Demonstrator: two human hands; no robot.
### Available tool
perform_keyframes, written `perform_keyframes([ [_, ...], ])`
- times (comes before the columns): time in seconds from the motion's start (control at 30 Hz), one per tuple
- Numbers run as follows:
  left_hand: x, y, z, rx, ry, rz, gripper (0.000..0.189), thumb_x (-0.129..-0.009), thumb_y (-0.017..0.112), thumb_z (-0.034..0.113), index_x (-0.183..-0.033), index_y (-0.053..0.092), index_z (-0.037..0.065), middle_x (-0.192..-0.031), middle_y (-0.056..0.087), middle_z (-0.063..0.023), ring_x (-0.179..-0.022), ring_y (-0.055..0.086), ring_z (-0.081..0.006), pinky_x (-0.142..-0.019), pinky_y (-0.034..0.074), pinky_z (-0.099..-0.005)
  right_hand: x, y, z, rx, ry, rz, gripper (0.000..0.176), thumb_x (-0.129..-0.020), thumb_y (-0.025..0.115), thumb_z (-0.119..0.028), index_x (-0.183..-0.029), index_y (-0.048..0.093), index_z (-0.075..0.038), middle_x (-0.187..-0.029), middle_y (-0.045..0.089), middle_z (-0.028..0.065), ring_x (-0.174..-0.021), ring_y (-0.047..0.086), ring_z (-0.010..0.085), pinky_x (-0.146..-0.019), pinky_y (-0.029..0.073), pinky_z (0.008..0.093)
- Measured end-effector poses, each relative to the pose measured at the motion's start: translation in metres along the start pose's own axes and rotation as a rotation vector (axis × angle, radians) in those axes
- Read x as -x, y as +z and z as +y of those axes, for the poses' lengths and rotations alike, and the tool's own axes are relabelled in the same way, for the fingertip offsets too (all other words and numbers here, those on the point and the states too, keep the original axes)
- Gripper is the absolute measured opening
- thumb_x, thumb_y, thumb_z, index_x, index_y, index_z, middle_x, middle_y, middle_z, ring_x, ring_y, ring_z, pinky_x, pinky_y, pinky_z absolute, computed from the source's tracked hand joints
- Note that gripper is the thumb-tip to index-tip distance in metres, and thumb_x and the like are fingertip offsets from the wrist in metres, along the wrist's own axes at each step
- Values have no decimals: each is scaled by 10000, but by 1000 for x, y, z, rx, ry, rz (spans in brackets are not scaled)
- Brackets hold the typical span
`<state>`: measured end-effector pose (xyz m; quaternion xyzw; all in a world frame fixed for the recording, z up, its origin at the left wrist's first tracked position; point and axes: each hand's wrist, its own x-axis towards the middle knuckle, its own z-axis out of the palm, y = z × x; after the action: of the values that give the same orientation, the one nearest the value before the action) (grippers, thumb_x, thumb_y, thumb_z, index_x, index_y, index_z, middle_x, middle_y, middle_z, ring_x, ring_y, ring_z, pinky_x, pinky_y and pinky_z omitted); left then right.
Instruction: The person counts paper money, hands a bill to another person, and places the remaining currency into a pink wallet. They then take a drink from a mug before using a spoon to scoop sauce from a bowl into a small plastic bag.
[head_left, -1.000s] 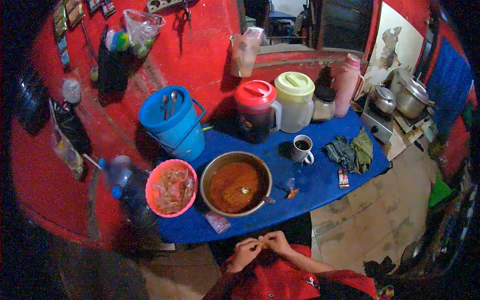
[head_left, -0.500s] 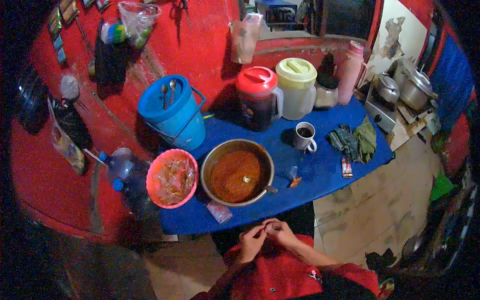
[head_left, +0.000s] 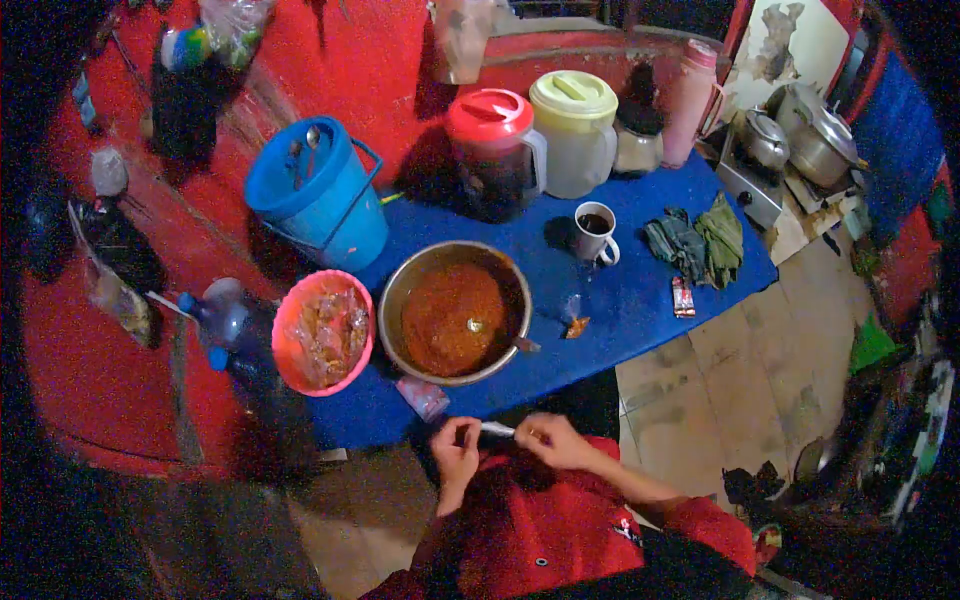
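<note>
A thin whitish strip [head_left: 497, 429], perhaps rolled or stretched plastic, spans the gap between my hands near the table's front edge. One end is pinched in the closed fingers of my left hand [head_left: 457, 455]. The other end goes into the curled fingers of my right hand [head_left: 555, 442]. Just beyond my hands, a metal bowl [head_left: 392, 300] holds orange-red paste, with a utensil handle [head_left: 527, 345] sticking out at its right. A pink plastic packet [head_left: 422, 397] lies close to my left hand. Left of the bowl, a pink basin [head_left: 284, 345] contains clear plastic bags with something orange-brown.
On the blue table [head_left: 620, 310] stand a blue bucket [head_left: 345, 220], red-lidded pitcher [head_left: 490, 170], yellow-lidded pitcher [head_left: 575, 150], jar [head_left: 638, 145], pink flask [head_left: 690, 110] and mug [head_left: 597, 235]. Dark cloths [head_left: 695, 243] and a small bag [head_left: 574, 320] lie rightward. Pots [head_left: 815, 140] sit beyond.
My hands were together and have moved apart, left hand leftward, showing the whitish strip between them. The camera view has shifted, so the table items appear higher and farther left.
</note>
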<state>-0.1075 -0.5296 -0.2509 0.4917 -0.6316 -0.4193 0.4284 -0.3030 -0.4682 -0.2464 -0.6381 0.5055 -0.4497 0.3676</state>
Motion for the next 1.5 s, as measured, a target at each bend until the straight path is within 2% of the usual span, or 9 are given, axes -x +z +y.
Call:
perform_keyframes([
  [0.07, -12, -12, 4, -178, 97, 56, 83, -830, 623, 74, -837, 622, -9, -836, 650, -116, -809, 624, -268, -760, 479, -338, -8, -22, 15, 160, 294, 71, 197, -859, 585, -212, -925, 615, -29, -905, 621, 154, -857, 587, 340, -762, 470, 415],
  [0.23, -49, -42, -13, -658, 458, 139, 123, -784, 657, 104, -868, 663, 15, -1015, 652, -137, -1023, 566, -325, -933, 394, -442, -49, -55, 10, 599, -8, 585, 245, -762, 666, -103, -973, 571, -21, -1076, 552, 193, -1035, 516, 376, -873, 434, 431],
  [0.4, -41, -50, -47, -678, 329, 48, 104, -764, 666, 100, -846, 688, 40, -989, 669, -96, -1018, 571, -303, -954, 375, -424, -46, 7, 37, 380, -302, 57, 429, -659, 623, -35, -1085, 573, -33, -1230, 519, 220, -1129, 498, 399, -940, 423, 466],
  [0.63, -21, -27, -20, -634, 281, 38, 122, -828, 628, 143, -890, 697, 63, -944, 673, -68, -937, 591, -265, -966, 351, -460, -68, 72, 26, 694, -357, -89, 369, -763, 620, -151, -1108, 618, -19, -1336, 459, 171, -1221, 423, 336, -993, 342, 431],
  [0.9, -17, -30, -17, -473, 145, -113, 252, -841, 580, 159, -1075, 650, 98, -1052, 645, -86, -1066, 551, -270, -1051, 230, -558, -74, 86, 28, 158, -73, 180, 260, -751, 648, -153, -960, 655, 3, -1203, 506, 192, -1100, 450, 373, -956, 364, 466],
  [1.07, -8, -12, -13, -633, 228, -25, 507, -702, 616, 133, -1206, 567, 155, -1208, 561, -65, -1302, 372, -274, -1052, -45, -659, -71, 88, 18, -48, 77, 350, 183, -720, 724, -135, -848, 658, -23, -1021, 562, 144, -992, 506, 338, -898, 413, 410],
  [1.27, -26, -28, -61, -774, 225, 122, 251, -788, 633, 235, -1029, 689, 191, -1289, 528, -19, -1298, 373, -311, -1057, -65, -650, -50, 70, 1, -209, 72, 441, 166, -803, 683, -179, -778, 610, -32, -944, 567, 112, -925, 531, 255, -808, 439, 368],
  [1.4, -33, -45, -1, -885, 204, 74, 403, -783, 605, 164, -1180, 616, 104, -1374, 449, -136, -1353, 295, -338, -1087, -20, -599, -28, 32, -10, -683, 402, 39, 254, -889, 589, -270, -817, 579, -26, -790, 580, 85, -734, 560, 188, -670, 447, 324],
  [1.5, -22, -48, 48, -109, 195, -455, 530, -842, 544, 214, -1297, 463, -43, -1409, 378, -223, -1368, 269, -335, -1118, 186, -419, -28, 5, -15, -342, 290, -261, 252, -900, 590, -273, -794, 603, -45, -714, 606, 71, -656, 570, 145, -620, 455, 310],
])
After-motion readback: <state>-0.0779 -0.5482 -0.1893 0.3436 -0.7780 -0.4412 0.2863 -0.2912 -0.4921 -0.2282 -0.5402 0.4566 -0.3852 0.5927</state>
